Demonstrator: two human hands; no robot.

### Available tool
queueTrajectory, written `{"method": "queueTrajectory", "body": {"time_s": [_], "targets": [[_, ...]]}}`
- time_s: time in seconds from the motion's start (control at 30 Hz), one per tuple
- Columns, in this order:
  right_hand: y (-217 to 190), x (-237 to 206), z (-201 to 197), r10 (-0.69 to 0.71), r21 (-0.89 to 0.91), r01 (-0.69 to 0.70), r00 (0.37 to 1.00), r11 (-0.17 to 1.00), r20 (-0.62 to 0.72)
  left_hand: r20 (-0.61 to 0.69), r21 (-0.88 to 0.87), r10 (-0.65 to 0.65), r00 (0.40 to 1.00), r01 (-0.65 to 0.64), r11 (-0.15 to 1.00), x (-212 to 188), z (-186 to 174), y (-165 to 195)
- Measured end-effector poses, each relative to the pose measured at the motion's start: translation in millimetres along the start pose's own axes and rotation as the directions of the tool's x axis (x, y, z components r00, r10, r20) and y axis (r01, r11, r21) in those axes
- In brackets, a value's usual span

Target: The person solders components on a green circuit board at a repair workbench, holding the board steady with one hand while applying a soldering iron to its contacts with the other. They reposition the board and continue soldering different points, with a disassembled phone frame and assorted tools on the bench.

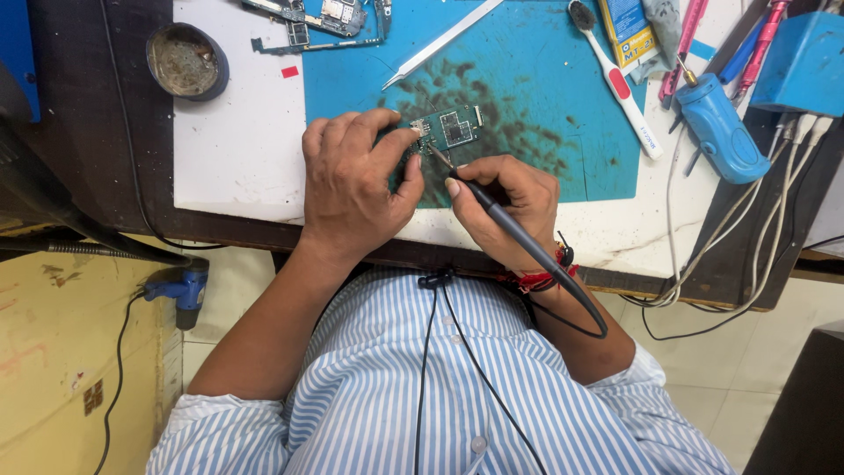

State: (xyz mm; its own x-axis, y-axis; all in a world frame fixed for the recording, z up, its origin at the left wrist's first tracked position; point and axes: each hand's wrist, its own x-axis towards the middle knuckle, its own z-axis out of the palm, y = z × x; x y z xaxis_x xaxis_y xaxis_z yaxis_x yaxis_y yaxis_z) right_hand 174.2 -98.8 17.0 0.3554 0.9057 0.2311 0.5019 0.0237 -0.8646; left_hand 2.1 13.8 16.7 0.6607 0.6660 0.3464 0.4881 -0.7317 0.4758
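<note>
Small green circuit board [450,128], roughly rectangular, carrying dark square chips and silver contacts, lying on a stained teal mat [527,88] near the mat's front edge. Left hand [352,180] lies palm-down over the board's left part, fingers curled, thumb and forefinger pinching its edge. Right hand [505,207] is closed in a pen grip on a black soldering iron [492,207], whose tip touches the board's lower left corner; its cable loops back past the wrist. Board and hands sit close to the table's [237,149] near edge. Open mat lies right of the board; beyond it are tweezers [440,40], a toothbrush [615,79] and a blue tool [721,132]. Bare white tabletop lies to the left, with a round tin [186,62] at the far corner.
</note>
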Motion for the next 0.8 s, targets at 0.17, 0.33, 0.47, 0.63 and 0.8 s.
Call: {"method": "queueTrajectory", "body": {"time_s": [0.17,0.33,0.47,0.63,0.8], "targets": [[-0.5,-0.2,-0.2,-0.004,-0.001,0.004,1.000,1.000,-0.004,-0.001,0.004,-0.001,1.000,0.001,1.000,-0.1,0.7,0.3],[-0.4,0.4,-0.4,-0.003,0.002,0.003,1.000,1.000,0.003,0.002,0.006,-0.001,1.000,0.001,1.000,0.1,0.8,0.0],[-0.3,0.2,-0.1,-0.005,-0.004,0.004,1.000,1.000,-0.004,0.003,0.003,0.000,1.000,0.000,1.000,-0.2,0.6,0.0],[0.5,0.3,0.4,-0.012,-0.002,0.012,1.000,1.000,-0.004,0.011,0.008,-0.004,1.000,0.004,1.000,-0.6,1.4,-0.4],[0.8,0.2,0.6,-0.010,0.000,0.010,1.000,1.000,-0.005,0.015,0.009,-0.007,1.000,0.007,1.000,-1.0,1.4,-0.8]]}}
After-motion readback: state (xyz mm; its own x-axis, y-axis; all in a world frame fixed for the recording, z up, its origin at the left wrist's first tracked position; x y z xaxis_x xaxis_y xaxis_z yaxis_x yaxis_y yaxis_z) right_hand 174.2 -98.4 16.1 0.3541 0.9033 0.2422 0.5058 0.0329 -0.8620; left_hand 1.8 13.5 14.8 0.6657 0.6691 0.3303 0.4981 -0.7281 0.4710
